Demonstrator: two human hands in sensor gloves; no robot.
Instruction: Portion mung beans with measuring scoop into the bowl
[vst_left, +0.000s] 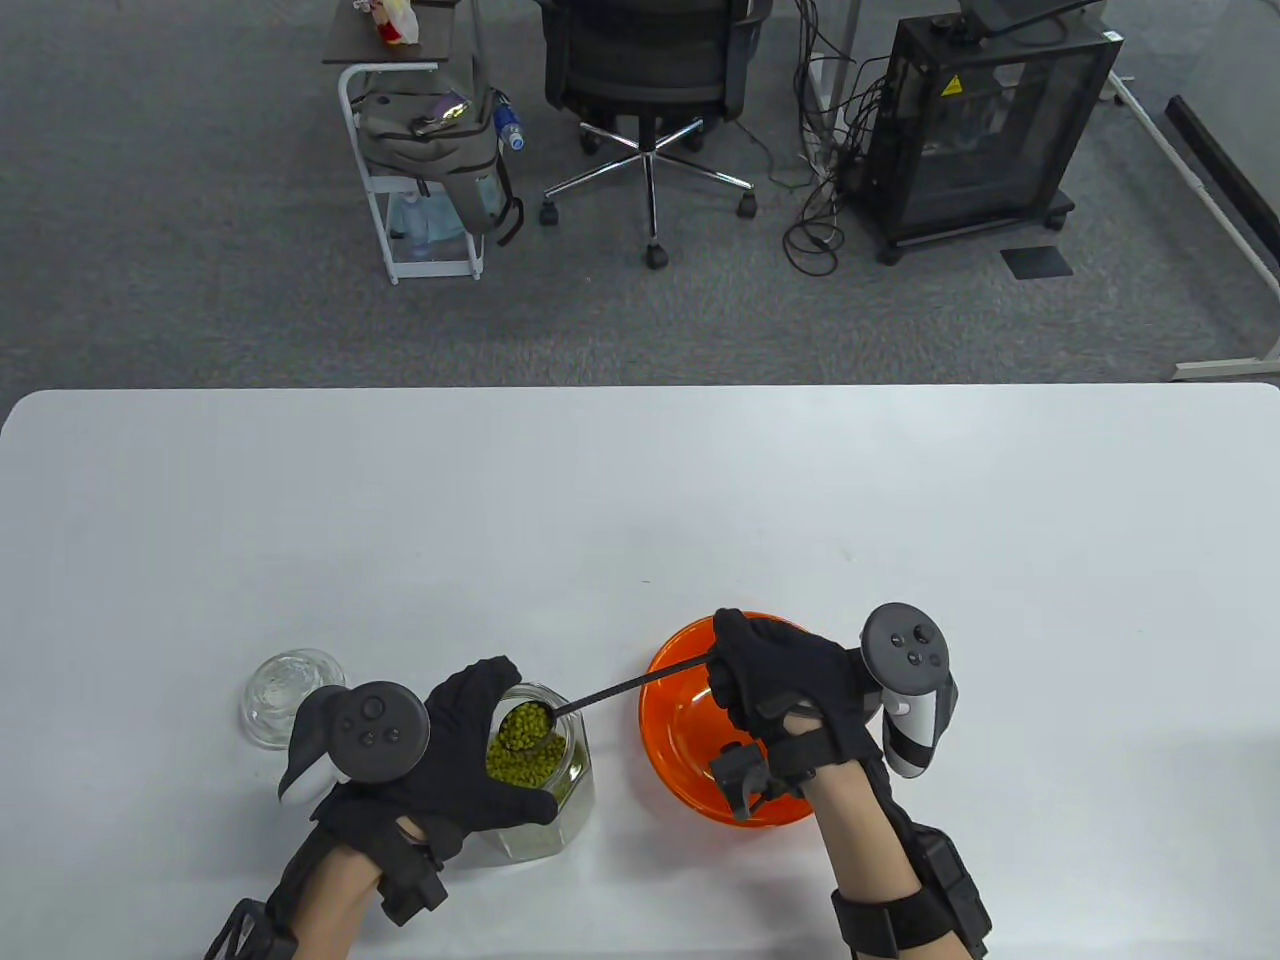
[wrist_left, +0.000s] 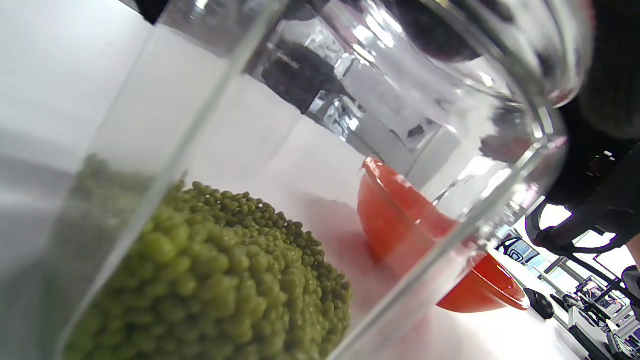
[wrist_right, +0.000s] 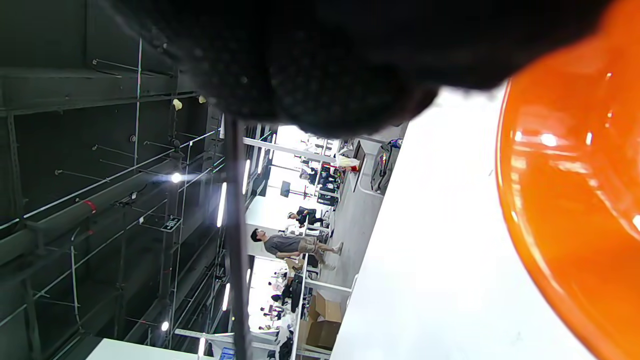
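Left hand (vst_left: 440, 760) is wrapped round the jar (vst_left: 545, 790) near the desk's (vst_left: 640, 500) front edge. Right hand (vst_left: 790, 690), over the orange bowl (vst_left: 680, 720), has its fingers clamped on the scoop (vst_left: 527, 726), full of beans (vst_left: 522, 727), above the jar mouth. Lid (vst_left: 285, 690) left.

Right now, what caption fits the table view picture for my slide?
Right hand lifts a scoop of mung beans over the jar held by the left hand, beside the orange bowl.

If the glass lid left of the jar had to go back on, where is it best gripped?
The lid lies flat beside the jar, clear of the left hand. Probably best to come straight down from above and pinch across its round rim; whether it has a knob cannot be told.
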